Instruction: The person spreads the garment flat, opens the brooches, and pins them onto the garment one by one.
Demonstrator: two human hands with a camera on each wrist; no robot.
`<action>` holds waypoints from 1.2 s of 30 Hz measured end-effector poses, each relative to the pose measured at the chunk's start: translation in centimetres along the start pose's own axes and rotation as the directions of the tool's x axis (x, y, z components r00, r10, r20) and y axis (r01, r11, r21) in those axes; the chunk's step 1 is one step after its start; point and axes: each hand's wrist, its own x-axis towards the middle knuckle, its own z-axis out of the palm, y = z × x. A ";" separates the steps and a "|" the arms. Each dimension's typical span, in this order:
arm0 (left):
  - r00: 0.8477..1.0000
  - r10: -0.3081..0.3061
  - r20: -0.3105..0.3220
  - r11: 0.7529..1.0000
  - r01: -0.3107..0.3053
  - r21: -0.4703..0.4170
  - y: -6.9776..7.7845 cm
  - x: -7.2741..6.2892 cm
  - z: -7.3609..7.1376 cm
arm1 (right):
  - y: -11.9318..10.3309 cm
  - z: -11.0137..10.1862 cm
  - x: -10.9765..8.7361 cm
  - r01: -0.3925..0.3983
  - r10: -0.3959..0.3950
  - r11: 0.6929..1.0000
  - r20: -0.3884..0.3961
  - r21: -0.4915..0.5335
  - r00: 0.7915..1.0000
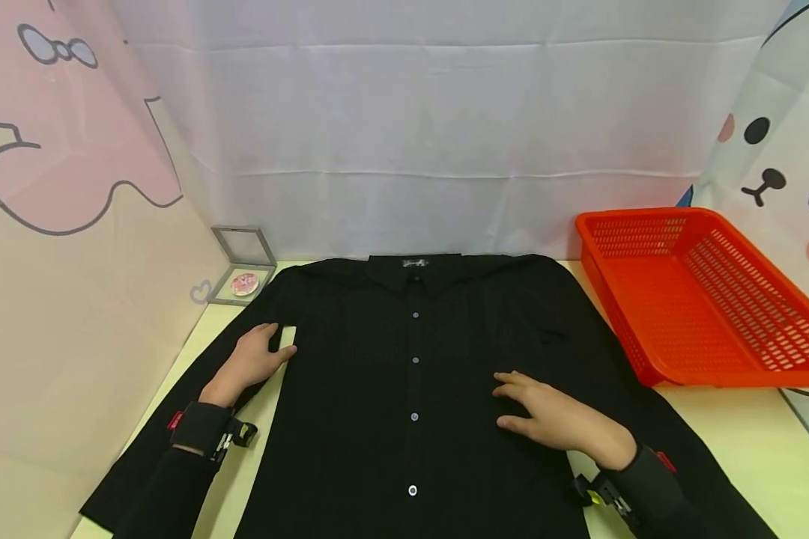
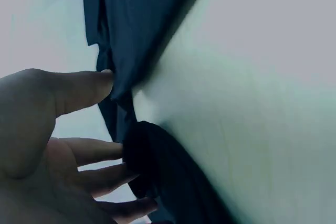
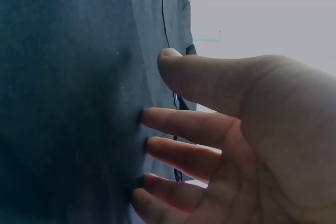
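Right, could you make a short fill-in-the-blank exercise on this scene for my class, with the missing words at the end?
1. In the head view, the shirt spread on the table is ____ in colour.
2. A row of small ____ runs down the middle of the shirt's front.
3. The hand nearer the plastic basket is the person's ____ one.
4. The small grey box in the far corner has its lid ____.

Missing words: black; buttons; right; open.

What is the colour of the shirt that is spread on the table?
The shirt is black; this shows best in the head view.
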 end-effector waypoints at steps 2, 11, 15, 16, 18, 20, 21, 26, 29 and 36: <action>1.000 -0.010 0.006 1.000 0.011 -0.025 0.1 0.5 0.0 | 0.1 0.0 0.0 0.002 -0.002 1.000 0.002 0.002 1.000; 0.985 0.156 -0.068 0.985 -0.160 -0.061 1.5 1.2 -0.1 | 0.3 0.1 -0.1 0.022 -0.022 1.000 0.003 0.013 1.000; 0.971 0.235 -0.044 0.970 -0.237 -0.053 2.3 1.2 0.5 | 0.4 0.0 -0.1 0.022 -0.022 1.000 0.003 0.011 1.000; 0.971 0.236 -0.035 0.970 -0.237 -0.047 2.4 1.2 0.6 | 0.4 0.0 -0.1 0.022 -0.022 1.000 0.003 0.009 1.000; 0.975 0.222 -0.030 0.975 -0.222 -0.023 2.4 1.4 0.8 | 0.4 0.0 -0.1 0.024 -0.024 1.000 0.004 0.011 1.000; 0.981 0.192 -0.030 0.981 -0.192 0.010 2.4 1.5 0.7 | 0.4 0.0 -0.1 0.024 -0.024 1.000 0.002 0.013 1.000; 0.984 0.175 -0.031 0.984 -0.174 0.028 2.3 1.5 0.7 | 0.4 0.0 -0.1 0.025 -0.025 1.000 0.002 0.014 1.000; 0.994 0.107 -0.025 0.986 -0.103 0.129 2.1 1.6 0.4 | 0.6 0.0 -0.1 0.031 -0.031 0.999 -0.003 0.017 1.000; 0.996 0.094 0.001 0.979 -0.093 0.181 1.7 1.5 0.1 | 0.7 0.0 -0.1 0.035 -0.034 0.999 -0.006 0.016 0.999; 0.986 0.024 -0.164 0.999 -0.019 0.032 0.0 1.4 -0.8 | 0.9 0.0 -0.1 0.028 -0.028 0.999 -0.005 0.026 1.000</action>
